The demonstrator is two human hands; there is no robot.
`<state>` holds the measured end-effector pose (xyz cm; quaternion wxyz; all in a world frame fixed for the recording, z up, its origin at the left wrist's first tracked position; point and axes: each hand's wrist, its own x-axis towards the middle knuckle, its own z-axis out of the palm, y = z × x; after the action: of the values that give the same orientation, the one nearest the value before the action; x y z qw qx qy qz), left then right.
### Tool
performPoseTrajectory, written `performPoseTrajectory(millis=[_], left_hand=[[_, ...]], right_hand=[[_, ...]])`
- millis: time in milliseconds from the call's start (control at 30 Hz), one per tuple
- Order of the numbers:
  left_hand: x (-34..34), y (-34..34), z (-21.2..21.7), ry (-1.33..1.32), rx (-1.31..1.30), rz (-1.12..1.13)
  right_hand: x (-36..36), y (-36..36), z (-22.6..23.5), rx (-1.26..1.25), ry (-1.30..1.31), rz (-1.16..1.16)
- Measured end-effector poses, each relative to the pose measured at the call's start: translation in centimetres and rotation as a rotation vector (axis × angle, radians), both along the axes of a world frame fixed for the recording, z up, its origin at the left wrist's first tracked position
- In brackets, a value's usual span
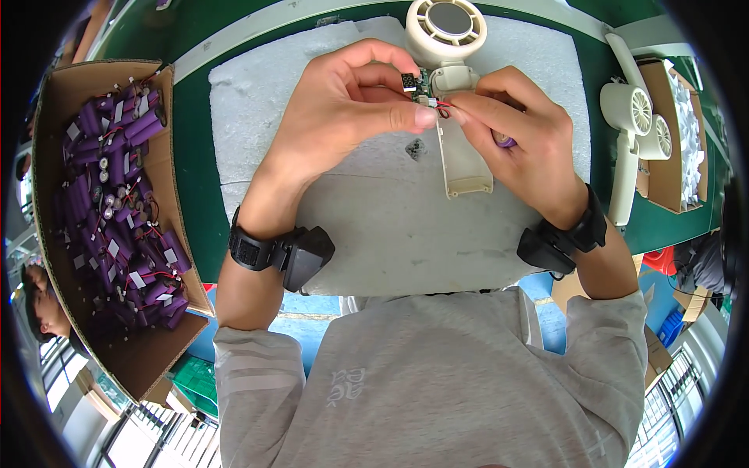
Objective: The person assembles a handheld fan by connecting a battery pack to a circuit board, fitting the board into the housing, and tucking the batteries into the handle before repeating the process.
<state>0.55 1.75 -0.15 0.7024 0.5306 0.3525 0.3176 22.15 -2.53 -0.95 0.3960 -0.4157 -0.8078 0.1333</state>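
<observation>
My left hand [316,117] pinches a small green circuit board [424,87] with a black block on it, thumb below and fingers above. Close against it, my right hand [527,125] grips a thin red-and-black wire lead [443,110] by its white plug end, at the board's white socket; whether the plug is fully seated I cannot tell. A purple battery cell [504,140] shows under the right fingers, mostly hidden in the palm. Behind both hands lies a cream handheld fan [447,48], its opened handle shell [466,168] reaching toward me between them.
White foam sheet [257,125] covers the green table beneath the hands. At left a cardboard box [181,183] holds many purple battery cells with leads. On the right lie cream fans [624,109] beside a carton [663,86] of white pieces. A small dark bit [415,149] rests on the foam.
</observation>
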Motion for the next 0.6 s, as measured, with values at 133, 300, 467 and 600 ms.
performPoseTrajectory(millis=[133,300,467,600], left_hand=[[0.2,-0.2,0.1,0.039,0.038,-0.004],[0.5,-0.9,0.3,0.036,0.112,0.040],[1.1,-1.1,-0.6,0.077,0.414,0.071],[1.4,-1.6,-1.4,0.109,0.581,0.124]], right_hand=[[0.0,0.0,-0.1,0.005,-0.016,0.005],[0.3,0.0,-0.2,-0.046,-0.048,0.069],[0.5,-0.1,0.9,-0.108,-0.110,0.137],[-0.9,-0.7,0.6,-0.116,0.012,-0.031]])
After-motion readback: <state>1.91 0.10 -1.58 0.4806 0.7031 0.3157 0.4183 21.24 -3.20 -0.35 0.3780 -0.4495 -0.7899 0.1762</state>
